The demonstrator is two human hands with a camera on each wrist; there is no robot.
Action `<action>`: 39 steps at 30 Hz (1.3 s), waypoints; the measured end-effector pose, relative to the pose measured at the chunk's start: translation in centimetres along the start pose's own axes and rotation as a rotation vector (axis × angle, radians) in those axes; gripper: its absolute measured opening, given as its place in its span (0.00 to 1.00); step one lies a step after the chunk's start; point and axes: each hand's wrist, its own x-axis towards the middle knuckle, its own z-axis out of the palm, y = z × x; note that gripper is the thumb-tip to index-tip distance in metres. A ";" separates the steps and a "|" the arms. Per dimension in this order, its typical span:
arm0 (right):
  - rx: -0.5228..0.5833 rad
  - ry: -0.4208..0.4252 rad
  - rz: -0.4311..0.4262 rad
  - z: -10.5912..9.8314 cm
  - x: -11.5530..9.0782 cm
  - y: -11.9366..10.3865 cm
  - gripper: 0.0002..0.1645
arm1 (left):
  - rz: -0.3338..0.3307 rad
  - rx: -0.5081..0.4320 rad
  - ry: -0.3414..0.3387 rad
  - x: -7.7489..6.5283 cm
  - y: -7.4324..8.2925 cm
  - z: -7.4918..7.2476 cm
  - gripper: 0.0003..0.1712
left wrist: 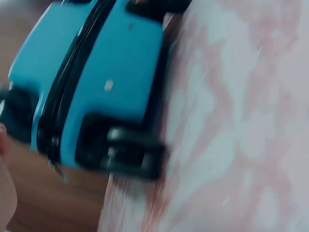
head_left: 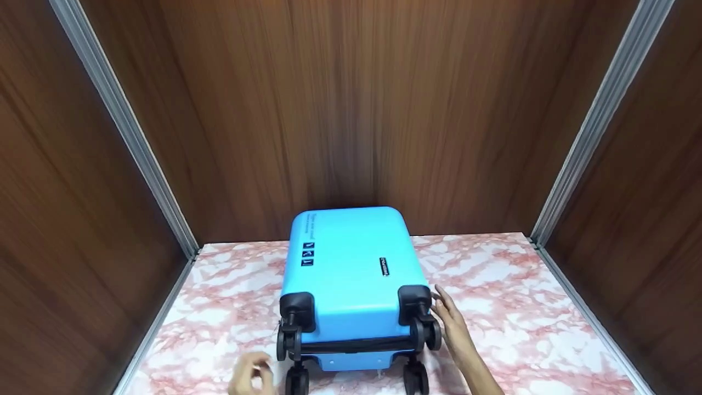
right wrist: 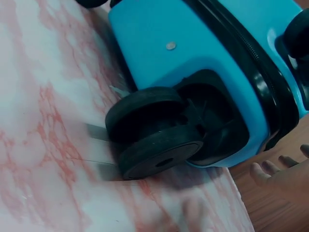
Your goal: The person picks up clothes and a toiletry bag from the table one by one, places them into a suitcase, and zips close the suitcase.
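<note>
A bright blue hard-shell suitcase [head_left: 351,269] lies flat on the marble-patterned table, its wheeled end towards me. Black corner guards and black wheels [head_left: 428,332] stick out at this end, and a dark zip band [head_left: 356,344] runs between the two shell halves. My right hand [head_left: 452,318] is at the suitcase's right side near the front corner, fingers extended; whether they touch the shell is unclear. Low on the left, my left hand [head_left: 251,376] is blurred, with loosely bent fingers and nothing held, apart from the front left wheels. Only its edge [left wrist: 6,186] enters the left wrist view.
The red-and-white table top [head_left: 510,318] extends on both sides of the suitcase. Brown wood-grain panels [head_left: 340,109] stand behind and at both sides, joined by grey metal corner strips [head_left: 126,120]. The suitcase's far end is close to the back panel.
</note>
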 end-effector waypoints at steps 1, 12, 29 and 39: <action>-0.017 0.006 -0.011 0.0 0.1 0.0 0.32 | -0.108 0.029 -0.005 0.3 0.0 -0.2 0.19; 0.008 -0.085 0.074 2.2 -0.2 -1.9 0.35 | -0.579 -0.072 -0.567 -0.3 -6.0 1.2 0.24; -0.159 -0.165 -0.051 0.5 2.2 -2.7 0.28 | -0.607 0.092 -0.792 1.3 -8.1 1.6 0.09; -0.154 -0.198 -0.022 0.4 2.5 -3.2 0.28 | -0.417 0.193 -0.891 3.0 -8.6 1.5 0.08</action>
